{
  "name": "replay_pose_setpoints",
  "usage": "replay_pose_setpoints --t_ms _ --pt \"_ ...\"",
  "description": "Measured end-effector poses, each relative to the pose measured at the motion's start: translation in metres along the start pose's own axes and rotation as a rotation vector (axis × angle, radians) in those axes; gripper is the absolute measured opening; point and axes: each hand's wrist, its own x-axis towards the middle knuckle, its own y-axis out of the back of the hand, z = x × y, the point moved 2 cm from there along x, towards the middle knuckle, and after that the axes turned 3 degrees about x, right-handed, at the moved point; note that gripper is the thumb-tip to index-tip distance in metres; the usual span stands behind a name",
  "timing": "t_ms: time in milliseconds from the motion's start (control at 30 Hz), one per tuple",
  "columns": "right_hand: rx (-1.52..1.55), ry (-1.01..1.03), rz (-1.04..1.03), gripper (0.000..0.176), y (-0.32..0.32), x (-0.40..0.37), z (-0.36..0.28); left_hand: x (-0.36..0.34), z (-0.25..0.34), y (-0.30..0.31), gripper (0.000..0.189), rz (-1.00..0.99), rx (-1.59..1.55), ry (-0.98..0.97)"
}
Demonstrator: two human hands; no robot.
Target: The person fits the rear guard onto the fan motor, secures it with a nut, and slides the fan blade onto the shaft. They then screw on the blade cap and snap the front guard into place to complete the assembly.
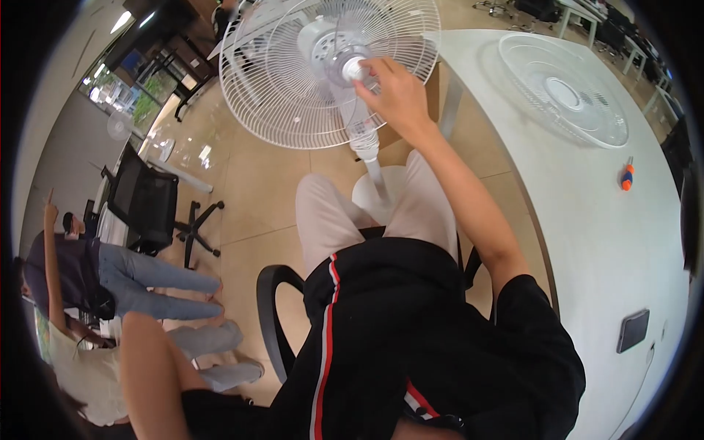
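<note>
A white pedestal fan [370,161] stands in front of my knees, its round wire grille [257,110] facing me. My right hand [396,92] reaches to the hub, its thumb and fingers closed on a white cap [355,69] at the centre. Clear, see-through plastic surrounds this cap. On the white table to the right lies a separate round wire grille [563,95]. My bent left arm [150,367] shows at the lower left, but its hand is out of view.
An orange and blue screwdriver [627,177] and a dark phone-like device [633,331] lie on the white table [587,242]. Black office chairs [150,198] stand at the left. Other people [132,279] are at the left, one with an arm raised.
</note>
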Motion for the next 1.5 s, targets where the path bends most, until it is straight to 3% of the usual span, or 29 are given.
replay_pose_setpoints --t_ms 333,1500 --pt "-0.04 -0.004 -0.026 0.03 0.005 0.006 -0.003 0.001 -0.024 0.013 0.037 0.166 0.078 0.043" --pt "-0.032 -0.06 -0.067 0.029 0.0 0.002 -0.009 -0.026 0.01 -0.003 0.04 0.058 0.062 0.098"
